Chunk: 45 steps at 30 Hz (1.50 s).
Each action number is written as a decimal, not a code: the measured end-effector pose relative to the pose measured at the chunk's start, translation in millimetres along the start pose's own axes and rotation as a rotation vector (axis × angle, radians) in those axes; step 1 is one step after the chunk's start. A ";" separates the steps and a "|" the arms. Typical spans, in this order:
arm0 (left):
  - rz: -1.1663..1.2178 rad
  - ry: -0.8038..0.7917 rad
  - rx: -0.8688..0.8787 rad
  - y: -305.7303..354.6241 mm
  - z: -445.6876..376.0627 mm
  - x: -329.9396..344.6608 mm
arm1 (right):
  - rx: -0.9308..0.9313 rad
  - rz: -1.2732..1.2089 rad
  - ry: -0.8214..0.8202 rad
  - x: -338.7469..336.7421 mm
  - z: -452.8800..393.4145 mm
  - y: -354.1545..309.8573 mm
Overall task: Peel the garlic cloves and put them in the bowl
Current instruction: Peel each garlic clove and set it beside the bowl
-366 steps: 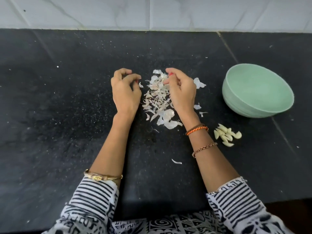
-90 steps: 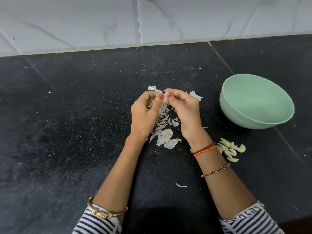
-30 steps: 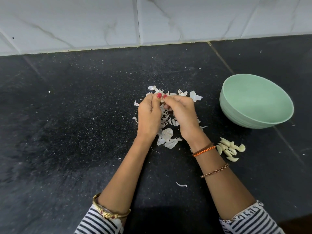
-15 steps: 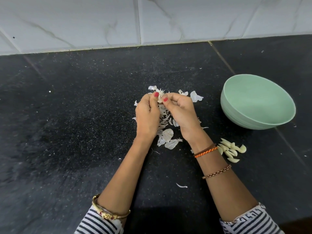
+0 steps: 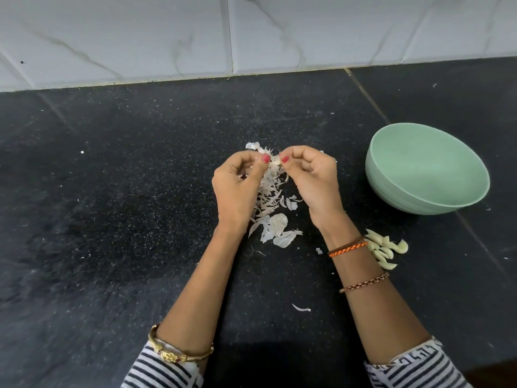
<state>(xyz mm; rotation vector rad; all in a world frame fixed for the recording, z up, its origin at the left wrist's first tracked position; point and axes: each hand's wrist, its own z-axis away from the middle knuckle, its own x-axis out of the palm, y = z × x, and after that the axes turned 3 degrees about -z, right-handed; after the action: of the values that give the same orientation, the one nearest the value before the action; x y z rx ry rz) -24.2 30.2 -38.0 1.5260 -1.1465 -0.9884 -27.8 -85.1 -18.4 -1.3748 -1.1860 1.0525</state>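
Garlic clove (image 5: 275,161) sits pinched between left hand (image 5: 236,189) and right hand (image 5: 314,182), both curled, thumbs meeting on it above the peel pile (image 5: 272,211) mid-counter; its long axis cannot be told. Peeled cloves (image 5: 386,249) lie just before the green bowl (image 5: 391,189), toward the counter's (image 5: 112,219) right edge.

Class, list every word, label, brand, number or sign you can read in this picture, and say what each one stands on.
None: no readable text shows. The green bowl, black counter, white wall tiles and striped sleeves bear only patterns or bare surface.
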 end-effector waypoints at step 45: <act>0.164 -0.060 -0.104 6.9 -2.2 -2.2 | 0.136 -0.174 -0.230 -6.1 -0.4 -0.6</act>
<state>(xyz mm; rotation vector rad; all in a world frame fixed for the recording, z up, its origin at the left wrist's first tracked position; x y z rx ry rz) -24.0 32.0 -30.7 1.3058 -1.2222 -0.9726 -28.3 -91.1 -17.7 -1.0459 -1.3492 1.1656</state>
